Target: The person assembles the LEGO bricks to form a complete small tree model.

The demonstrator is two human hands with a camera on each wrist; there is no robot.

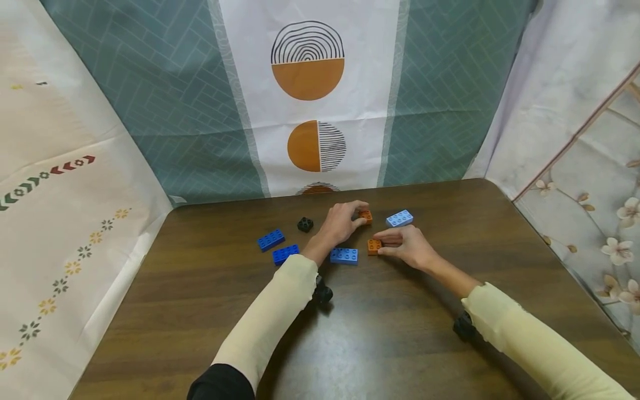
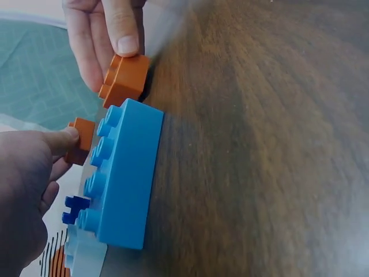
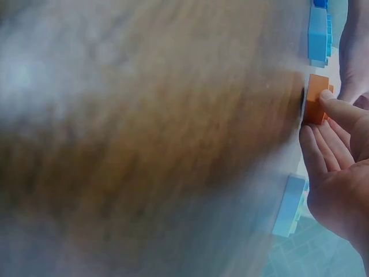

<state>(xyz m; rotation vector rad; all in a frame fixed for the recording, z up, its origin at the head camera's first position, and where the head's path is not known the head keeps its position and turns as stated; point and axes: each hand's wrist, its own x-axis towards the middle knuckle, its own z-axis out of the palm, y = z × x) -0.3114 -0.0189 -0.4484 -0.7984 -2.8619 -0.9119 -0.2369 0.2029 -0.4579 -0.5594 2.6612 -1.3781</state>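
Two small orange toy bricks lie close together beyond the middle of the table. My left hand [image 1: 341, 222] pinches the farther orange brick [image 1: 366, 216], its thumb on the near side; in the left wrist view this brick [image 2: 82, 140] shows at the thumb tip. The nearer orange brick [image 1: 374, 247] is between the thumb and fingers of my right hand [image 1: 407, 246]. In the right wrist view that brick [image 3: 316, 99] has the thumb on its face and fingers behind. A medium-blue long brick [image 1: 344, 256] lies just below my left wrist.
A pale blue brick [image 1: 399, 218] lies beyond my right hand. Two dark blue bricks [image 1: 271, 240] and a black brick [image 1: 305, 224] lie left of my left hand. A patterned cloth [image 1: 320, 139] hangs behind the table's far edge; other cloths hang at both sides.
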